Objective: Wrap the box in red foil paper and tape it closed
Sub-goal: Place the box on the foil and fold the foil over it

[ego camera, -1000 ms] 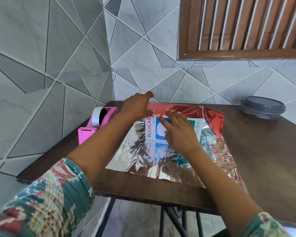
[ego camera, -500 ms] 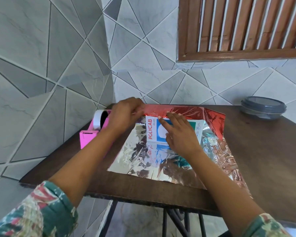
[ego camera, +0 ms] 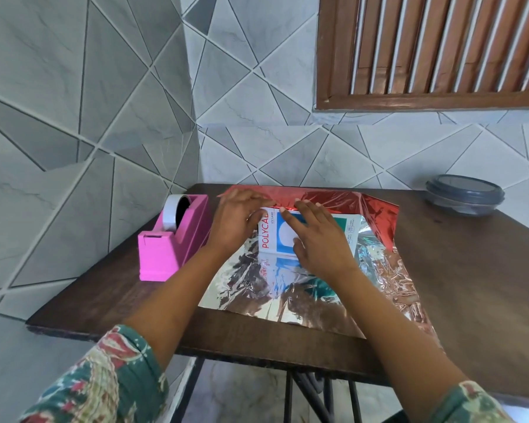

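A white and blue lamp box (ego camera: 271, 236) lies flat on a sheet of foil paper (ego camera: 257, 288), silver side up, on the brown table (ego camera: 471, 285). The sheet's far edge (ego camera: 342, 201) is folded up toward the box and shows its red side. My left hand (ego camera: 237, 222) grips that red edge at the box's far left corner. Flat on top of the box lies my right hand (ego camera: 316, 239), fingers straight, pressing it down.
A pink tape dispenser (ego camera: 171, 239) with a white roll stands left of the foil, close to my left wrist. A grey lidded container (ego camera: 463, 193) sits at the table's far right by the tiled wall. Bare tabletop lies right of the foil.
My left hand slid left and down along the red foil edge to the box's left corner. The right hand stayed on the box. The camera tilted, showing more of the dispenser.
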`<state>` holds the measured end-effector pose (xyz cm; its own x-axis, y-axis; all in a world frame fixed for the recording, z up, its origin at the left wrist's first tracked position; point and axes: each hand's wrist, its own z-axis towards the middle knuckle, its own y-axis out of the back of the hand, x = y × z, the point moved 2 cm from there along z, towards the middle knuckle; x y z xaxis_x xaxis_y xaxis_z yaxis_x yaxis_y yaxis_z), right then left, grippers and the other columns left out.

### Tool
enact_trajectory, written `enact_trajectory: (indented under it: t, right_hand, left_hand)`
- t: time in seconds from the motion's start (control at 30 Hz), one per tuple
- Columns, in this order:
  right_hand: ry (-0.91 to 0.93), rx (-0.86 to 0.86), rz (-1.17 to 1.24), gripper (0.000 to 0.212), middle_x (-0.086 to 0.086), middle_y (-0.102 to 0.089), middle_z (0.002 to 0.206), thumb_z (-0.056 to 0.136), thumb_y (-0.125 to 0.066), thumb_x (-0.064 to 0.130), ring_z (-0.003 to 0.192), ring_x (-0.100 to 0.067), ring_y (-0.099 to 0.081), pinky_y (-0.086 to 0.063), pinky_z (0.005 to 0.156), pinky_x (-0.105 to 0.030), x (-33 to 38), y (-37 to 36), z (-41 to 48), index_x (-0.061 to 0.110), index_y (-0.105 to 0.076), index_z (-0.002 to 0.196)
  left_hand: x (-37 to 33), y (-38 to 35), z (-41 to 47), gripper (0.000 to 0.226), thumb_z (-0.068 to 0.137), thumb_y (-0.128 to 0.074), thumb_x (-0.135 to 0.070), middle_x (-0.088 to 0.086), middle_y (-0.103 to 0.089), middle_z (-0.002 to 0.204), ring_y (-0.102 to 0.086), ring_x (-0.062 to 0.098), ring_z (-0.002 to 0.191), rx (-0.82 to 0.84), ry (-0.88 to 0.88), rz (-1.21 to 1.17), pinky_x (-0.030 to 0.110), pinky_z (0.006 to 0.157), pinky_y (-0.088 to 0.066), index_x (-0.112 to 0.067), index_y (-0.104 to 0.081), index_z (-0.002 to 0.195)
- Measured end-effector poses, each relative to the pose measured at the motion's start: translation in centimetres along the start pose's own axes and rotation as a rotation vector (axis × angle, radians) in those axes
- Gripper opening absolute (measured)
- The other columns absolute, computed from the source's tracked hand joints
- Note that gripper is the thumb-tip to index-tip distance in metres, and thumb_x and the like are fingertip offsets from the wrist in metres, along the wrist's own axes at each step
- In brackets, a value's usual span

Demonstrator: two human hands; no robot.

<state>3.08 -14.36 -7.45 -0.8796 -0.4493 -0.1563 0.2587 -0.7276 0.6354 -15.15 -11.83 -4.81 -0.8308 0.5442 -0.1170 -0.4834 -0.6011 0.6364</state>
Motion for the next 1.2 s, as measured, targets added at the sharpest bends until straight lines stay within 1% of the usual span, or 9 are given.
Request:
enact_trajectory:
  t: [0.17,0.27,0.4,0.47,0.67,0.83,0.93,1.1,1.2]
  right_hand:
    - [-0.01,0.015,0.003,0.066,-0.018,-0.06,0.126,0.064,-0.083,0.016,0.114,-0.038,-0.058,-0.04,0.097,-0.049,0.1,0.1,0.0,0.013,-0.06,0.126]
    - [-0.01,0.005,-0.012,0.068,-0.018,-0.062,0.123,0.06,-0.085,0.016,0.11,-0.037,-0.061,-0.043,0.094,-0.049,0.1,0.1,0.0,0.013,-0.062,0.123]
    - [0.0,0.004,0.002,0.067,-0.018,-0.063,0.119,0.057,-0.085,0.014,0.106,-0.036,-0.063,-0.047,0.092,-0.049,0.1,0.2,0.1,0.012,-0.064,0.12]
    - [-0.002,0.007,0.011,0.067,-0.018,-0.064,0.119,0.056,-0.085,0.013,0.106,-0.036,-0.063,-0.047,0.091,-0.05,0.1,0.3,0.1,0.012,-0.064,0.12]
    - [-0.004,0.044,0.018,0.062,-0.018,-0.062,0.122,0.062,-0.08,0.013,0.11,-0.035,-0.061,-0.044,0.096,-0.048,0.3,0.4,0.0,0.01,-0.061,0.122]
    - [-0.014,0.089,0.047,0.057,-0.018,-0.062,0.122,0.071,-0.053,0.021,0.111,-0.033,-0.061,-0.04,0.099,-0.048,0.1,0.4,0.2,-0.001,-0.056,0.125]
    - [0.016,0.103,0.042,0.058,-0.019,-0.063,0.121,0.069,-0.057,0.019,0.11,-0.034,-0.062,-0.041,0.097,-0.049,-0.1,0.7,0.1,-0.003,-0.056,0.123]
    - [0.047,0.112,-0.018,0.063,-0.018,-0.061,0.124,0.067,-0.071,0.018,0.114,-0.034,-0.059,-0.032,0.1,-0.048,-1.0,1.1,-0.5,-0.001,-0.056,0.125]
    - [-0.045,0.131,-0.105,0.056,-0.015,-0.06,0.127,0.077,-0.052,0.028,0.118,-0.031,-0.057,-0.03,0.102,-0.05,-2.2,1.8,-1.5,0.002,-0.056,0.127]
  left_hand:
    - [0.9,1.3,-0.2,0.036,0.087,-0.053,-0.041,0.004,-0.068,0.112,-0.055,0.028,0.1,0.006,0.052,0.201,0.038,0.081,-0.04,-0.02,-0.071,0.109]
    - [-0.2,1.6,-0.4,0.039,0.089,-0.043,-0.037,0.005,-0.066,0.113,-0.057,0.029,0.1,-0.072,0.011,0.207,0.038,0.081,-0.041,-0.017,-0.069,0.11]
    - [-1.5,0.4,-1.5,0.048,0.086,-0.037,-0.03,0.001,-0.06,0.128,-0.053,0.023,0.12,0.1,-0.133,0.173,0.039,0.101,-0.033,-0.017,-0.057,0.128]
    - [-1.2,0.1,-2.2,0.05,0.084,-0.04,-0.026,0.001,-0.06,0.129,-0.055,0.02,0.119,0.081,-0.125,0.239,0.04,0.106,-0.03,-0.017,-0.055,0.131]
    - [-2.1,2.1,-0.4,0.035,0.077,-0.039,-0.022,0.001,-0.072,0.079,-0.065,0.021,0.076,-0.189,0.111,0.214,0.031,0.084,-0.032,-0.016,-0.072,0.086]
    - [-2.1,0.8,0.3,0.045,0.078,-0.043,-0.018,0.006,-0.066,0.119,-0.06,0.022,0.112,0.119,-0.104,0.15,0.034,0.1,-0.038,-0.011,-0.064,0.117]
    - [-1.7,-0.1,-0.9,0.056,0.08,-0.045,-0.014,0.007,-0.053,0.137,-0.046,0.021,0.13,0.205,-0.101,0.16,0.035,0.112,-0.023,-0.011,-0.05,0.135]
    - [-1.5,-0.2,-2.1,0.059,0.08,-0.053,-0.014,0.012,-0.052,0.137,-0.051,0.027,0.125,0.151,-0.099,0.25,0.042,0.111,-0.02,-0.006,-0.046,0.137]
    - [-1.3,-0.2,-2.4,0.054,0.079,-0.059,-0.014,0.013,-0.06,0.128,-0.061,0.027,0.113,0.091,-0.109,0.293,0.046,0.104,-0.023,-0.004,-0.052,0.131]
